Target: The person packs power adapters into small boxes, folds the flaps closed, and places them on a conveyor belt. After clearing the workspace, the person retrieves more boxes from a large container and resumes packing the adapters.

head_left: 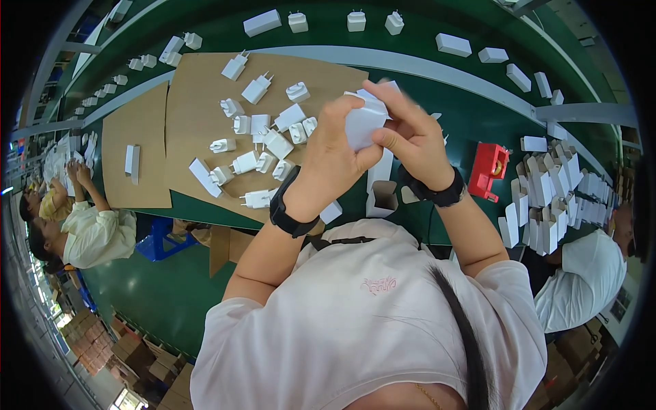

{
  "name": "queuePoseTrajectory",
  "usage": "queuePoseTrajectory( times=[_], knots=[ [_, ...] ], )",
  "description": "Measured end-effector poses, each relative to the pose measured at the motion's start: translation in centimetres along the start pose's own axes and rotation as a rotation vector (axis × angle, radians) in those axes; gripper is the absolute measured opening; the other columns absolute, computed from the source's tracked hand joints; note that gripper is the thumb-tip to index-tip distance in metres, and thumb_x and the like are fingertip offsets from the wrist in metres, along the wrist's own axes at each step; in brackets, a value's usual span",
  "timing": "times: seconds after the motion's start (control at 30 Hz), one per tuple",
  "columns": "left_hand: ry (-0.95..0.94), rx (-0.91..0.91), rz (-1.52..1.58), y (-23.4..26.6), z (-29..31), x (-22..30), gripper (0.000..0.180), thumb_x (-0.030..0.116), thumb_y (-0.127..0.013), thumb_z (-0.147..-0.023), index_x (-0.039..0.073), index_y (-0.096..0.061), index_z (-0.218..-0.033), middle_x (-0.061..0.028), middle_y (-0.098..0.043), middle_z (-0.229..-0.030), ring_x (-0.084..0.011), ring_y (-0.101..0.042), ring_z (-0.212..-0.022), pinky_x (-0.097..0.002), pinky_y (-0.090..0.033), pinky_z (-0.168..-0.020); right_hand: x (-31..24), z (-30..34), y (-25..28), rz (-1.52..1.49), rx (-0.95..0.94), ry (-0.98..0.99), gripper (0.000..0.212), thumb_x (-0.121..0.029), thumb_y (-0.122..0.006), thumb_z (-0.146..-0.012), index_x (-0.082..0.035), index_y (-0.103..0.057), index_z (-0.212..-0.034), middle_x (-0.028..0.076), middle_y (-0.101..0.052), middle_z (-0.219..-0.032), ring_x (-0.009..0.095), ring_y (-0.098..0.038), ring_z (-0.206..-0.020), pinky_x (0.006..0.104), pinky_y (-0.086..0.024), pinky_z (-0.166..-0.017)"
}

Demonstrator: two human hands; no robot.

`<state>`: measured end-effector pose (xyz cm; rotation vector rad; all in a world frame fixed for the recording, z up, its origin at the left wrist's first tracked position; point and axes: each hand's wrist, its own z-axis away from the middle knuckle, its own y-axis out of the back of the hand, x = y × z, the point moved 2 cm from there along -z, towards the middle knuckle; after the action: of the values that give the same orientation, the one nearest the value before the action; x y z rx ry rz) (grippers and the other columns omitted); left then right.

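Both hands meet around a small white carton (pixel 365 123) held up above the table. My left hand (pixel 324 147) wraps its left side, with the thumb near the lower edge. On the other side, the fingers of my right hand (pixel 413 137) are bent over the carton's top end, slightly blurred, and its thumb presses the side. Whether anything is inside the carton is hidden. Left of my hands, several white plug adapters (pixel 277 145) lie scattered on a brown cardboard sheet (pixel 195 89). Below my hands stands an open white carton (pixel 381 200).
To the right sits a red tape dispenser (pixel 486 171), then many open white cartons (pixel 547 178). More adapters (pixel 356 20) and cartons (pixel 453 45) line the green surface beyond a grey rail (pixel 437 65). Other people (pixel 102 236) sit at left and right. A blue stool (pixel 162 239) stands lower left.
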<state>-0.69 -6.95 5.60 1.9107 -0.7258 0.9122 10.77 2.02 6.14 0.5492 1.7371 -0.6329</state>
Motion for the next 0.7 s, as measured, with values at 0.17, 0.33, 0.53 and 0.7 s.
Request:
queuePoseTrajectory(
  times=[0.17,0.33,0.53,0.7],
  knots=[
    [-0.014,-0.014,0.011,-0.4,0.0,-0.4,0.061,0.012,-0.068,-0.072,0.011,-0.028,-0.118,-0.0161,-0.048,-0.104,-0.0237,-0.057,-0.083,-0.0340,-0.048,-0.065,0.3,0.4,0.6,0.245,-0.083,0.071,0.038,-0.006,-0.066,-0.079,-0.005,-0.058,-0.116,0.015,-0.050,-0.128,0.017,-0.053,-0.108,0.0257,-0.044,-0.085],
    [0.024,-0.009,-0.004,-0.7,0.1,-0.9,0.064,0.011,-0.069,-0.071,0.008,-0.027,-0.119,-0.0167,-0.045,-0.108,-0.0249,-0.056,-0.088,-0.0344,-0.048,-0.071,0.4,0.2,0.7,0.377,-0.093,0.143,0.041,-0.003,-0.063,-0.080,-0.005,-0.055,-0.120,0.015,-0.050,-0.127,0.020,-0.053,-0.108,0.0257,-0.044,-0.085],
    [0.017,-0.015,-0.021,-1.3,-0.8,-0.5,0.069,0.018,-0.073,-0.068,0.002,-0.033,-0.121,-0.0216,-0.046,-0.114,-0.0372,-0.052,-0.097,-0.0402,-0.046,-0.080,1.0,-0.8,2.6,0.094,-0.053,-0.006,0.063,0.001,-0.065,-0.077,-0.008,-0.038,-0.134,0.015,-0.057,-0.115,0.020,-0.054,-0.105,0.0269,-0.044,-0.084],
    [0.155,-0.056,-0.134,-0.7,-0.4,-2.6,0.078,0.021,-0.074,-0.071,-0.002,-0.028,-0.129,-0.0215,-0.044,-0.117,-0.0336,-0.048,-0.105,-0.0376,-0.042,-0.088,3.7,-7.5,10.5,0.257,-0.009,-0.551,0.055,-0.007,-0.069,-0.074,-0.004,-0.045,-0.124,0.007,-0.062,-0.089,0.013,-0.058,-0.080,0.0254,-0.049,-0.066]
  ],
)
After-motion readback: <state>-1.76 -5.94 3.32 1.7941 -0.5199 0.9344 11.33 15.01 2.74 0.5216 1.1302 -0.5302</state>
